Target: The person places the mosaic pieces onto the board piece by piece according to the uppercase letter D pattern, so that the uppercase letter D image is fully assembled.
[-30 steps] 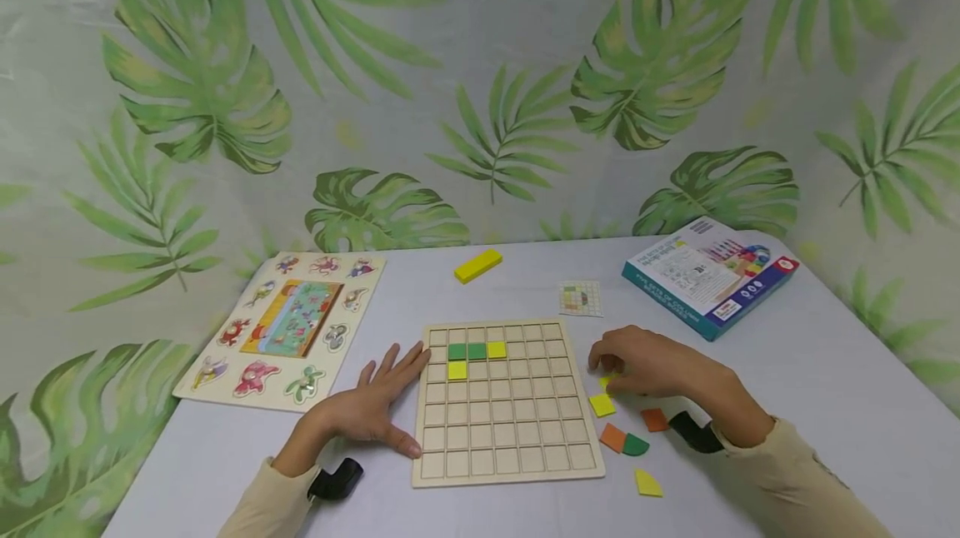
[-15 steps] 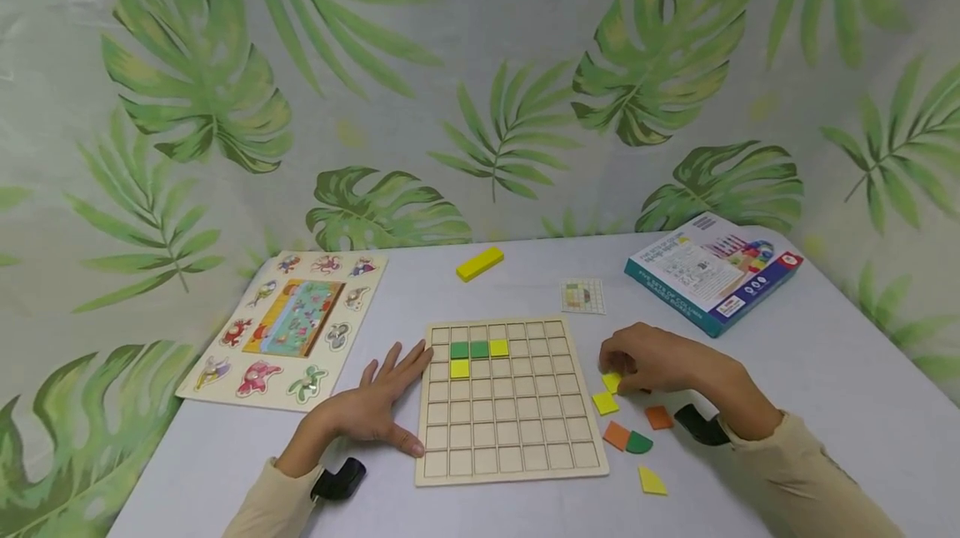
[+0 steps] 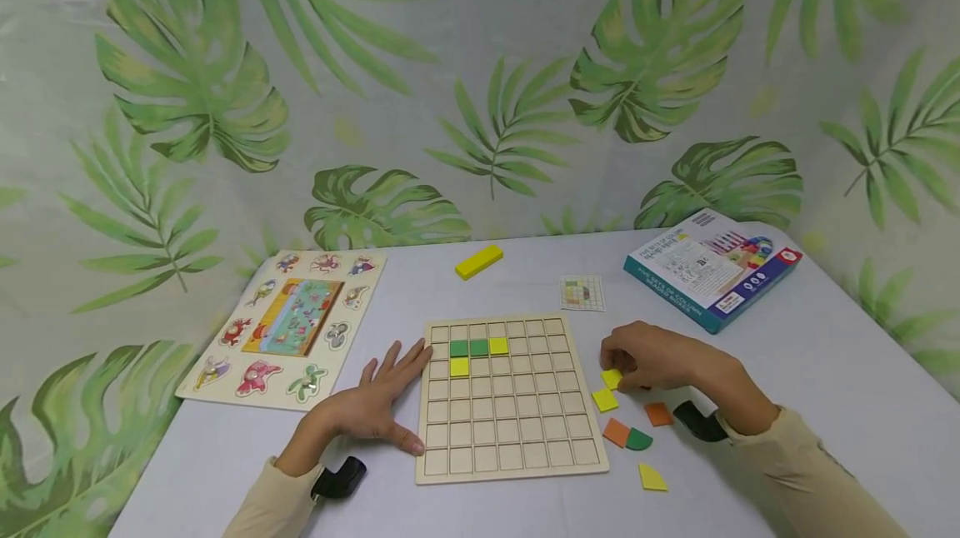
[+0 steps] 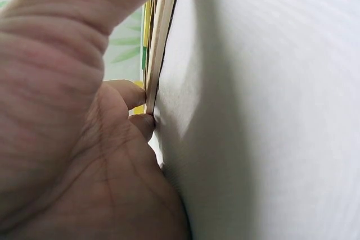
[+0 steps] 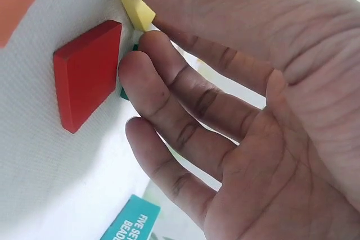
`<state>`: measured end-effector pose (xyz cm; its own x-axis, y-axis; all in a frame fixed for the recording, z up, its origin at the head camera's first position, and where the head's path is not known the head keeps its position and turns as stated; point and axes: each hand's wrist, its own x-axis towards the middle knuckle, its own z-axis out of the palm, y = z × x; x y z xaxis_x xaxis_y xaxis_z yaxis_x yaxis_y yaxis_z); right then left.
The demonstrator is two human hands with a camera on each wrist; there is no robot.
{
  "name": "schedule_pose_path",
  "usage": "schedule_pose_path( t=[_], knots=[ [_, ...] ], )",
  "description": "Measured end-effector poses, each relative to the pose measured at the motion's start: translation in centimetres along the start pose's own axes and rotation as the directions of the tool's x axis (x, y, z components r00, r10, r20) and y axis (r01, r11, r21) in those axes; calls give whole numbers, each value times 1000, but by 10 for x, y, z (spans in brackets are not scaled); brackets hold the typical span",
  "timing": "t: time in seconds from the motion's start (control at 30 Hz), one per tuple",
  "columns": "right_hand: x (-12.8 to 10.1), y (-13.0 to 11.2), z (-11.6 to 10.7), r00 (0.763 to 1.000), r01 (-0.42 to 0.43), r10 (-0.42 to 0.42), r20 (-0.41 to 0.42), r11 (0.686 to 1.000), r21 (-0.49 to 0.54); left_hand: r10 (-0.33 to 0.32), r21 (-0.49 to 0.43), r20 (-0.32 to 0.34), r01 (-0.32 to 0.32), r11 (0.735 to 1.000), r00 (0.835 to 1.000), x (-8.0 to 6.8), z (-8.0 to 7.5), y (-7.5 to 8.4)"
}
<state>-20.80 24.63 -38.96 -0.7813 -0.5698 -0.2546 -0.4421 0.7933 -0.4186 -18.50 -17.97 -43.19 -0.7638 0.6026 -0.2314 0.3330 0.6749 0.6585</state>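
Note:
A pale wooden grid board (image 3: 510, 438) lies before me, holding two green tiles (image 3: 468, 348) and two yellow tiles (image 3: 498, 346) near its upper left. My left hand (image 3: 371, 409) rests with spread fingers at the board's left edge, thumb and fingertips touching it. My right hand (image 3: 656, 355) is low over the loose pieces at the board's right, its fingers bent. A loose yellow tile (image 3: 611, 379) shows partly beneath it. In the right wrist view a yellow piece (image 5: 136, 8) sits by the thumb; the thumb and index tips are partly hidden. A red tile (image 5: 90, 77) lies below the fingers.
More loose pieces lie right of the board: a yellow square (image 3: 604, 400), orange squares (image 3: 617, 432), a green quarter-round (image 3: 639, 439) and a yellow quarter-round (image 3: 652, 477). Behind are a pattern card (image 3: 582, 293), a yellow block (image 3: 479, 261) and a box (image 3: 712, 271). An animal puzzle (image 3: 255, 380) lies left.
My right hand has shifted slightly right and uncovered more of the yellow tile under it, then kept almost still. My left hand stays at the board's edge.

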Motion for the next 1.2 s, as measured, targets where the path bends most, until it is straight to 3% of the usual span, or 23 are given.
schedule_pose_path(
  t=[0.6,0.87,1.2],
  knots=[
    [12,-23,-5,994,68,-73,-79,996,-63,-20,3,-3,20,1000,1000,-1,-2,1],
    [25,-42,-9,986,142,-148,-69,986,-93,-17,4,2,17,1000,1000,-1,-5,1],
    [44,-62,2,977,199,-205,-61,976,-89,-18,-7,2,18,1000,1000,1,0,1]
  ],
)
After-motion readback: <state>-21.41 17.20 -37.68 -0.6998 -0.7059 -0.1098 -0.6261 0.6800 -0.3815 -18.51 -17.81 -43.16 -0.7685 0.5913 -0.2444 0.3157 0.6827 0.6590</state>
